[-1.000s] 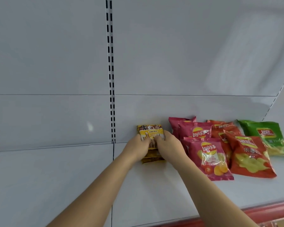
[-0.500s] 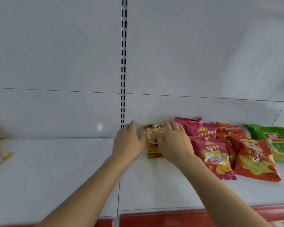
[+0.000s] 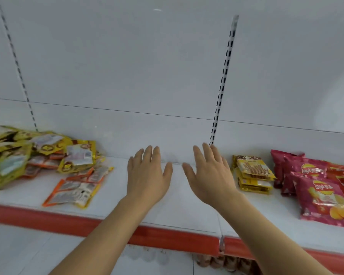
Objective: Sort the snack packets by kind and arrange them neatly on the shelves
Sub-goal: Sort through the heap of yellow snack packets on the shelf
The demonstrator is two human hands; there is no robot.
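Hovering my empty, spread left hand and right hand over the shelf, I judge yellow stack and crisps sorted rightward, leaving the jumbled pile leftward.

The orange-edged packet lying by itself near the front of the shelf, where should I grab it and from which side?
Judging by its pose, pinch the near long edge of the orange-edged packet from the front with the left hand; it lies flat, clear of the pile.

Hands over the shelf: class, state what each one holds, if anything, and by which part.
Nothing is held. The left hand and right hand are both open with fingers spread above the shelf, touching no packet.
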